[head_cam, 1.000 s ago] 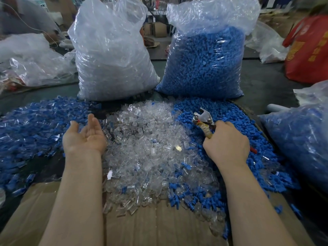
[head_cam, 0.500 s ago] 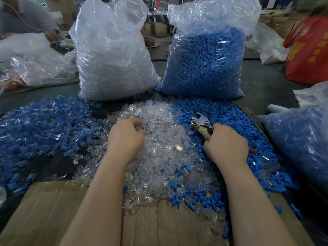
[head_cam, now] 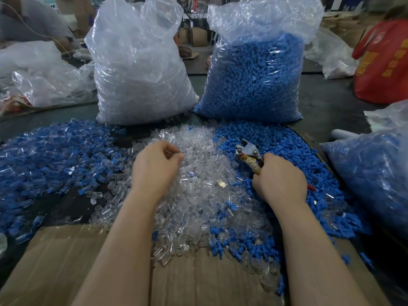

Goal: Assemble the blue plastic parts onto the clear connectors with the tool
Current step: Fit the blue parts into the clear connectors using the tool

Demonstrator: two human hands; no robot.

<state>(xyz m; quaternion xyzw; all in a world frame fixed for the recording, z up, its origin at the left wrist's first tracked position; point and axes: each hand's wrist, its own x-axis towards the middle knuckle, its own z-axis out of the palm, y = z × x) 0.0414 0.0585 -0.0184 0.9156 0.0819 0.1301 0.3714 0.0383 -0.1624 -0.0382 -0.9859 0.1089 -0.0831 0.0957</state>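
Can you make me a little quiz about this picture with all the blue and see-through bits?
1. True or false: the right hand holds the tool.
2. Which heap is the left hand reaching into?
A. the clear connectors
B. the loose blue parts
C. the red bag
3. Fill in: the tall bag of blue parts stands to the ____ of the tall bag of clear parts.

Key: 1 true; 2 A; 3 right.
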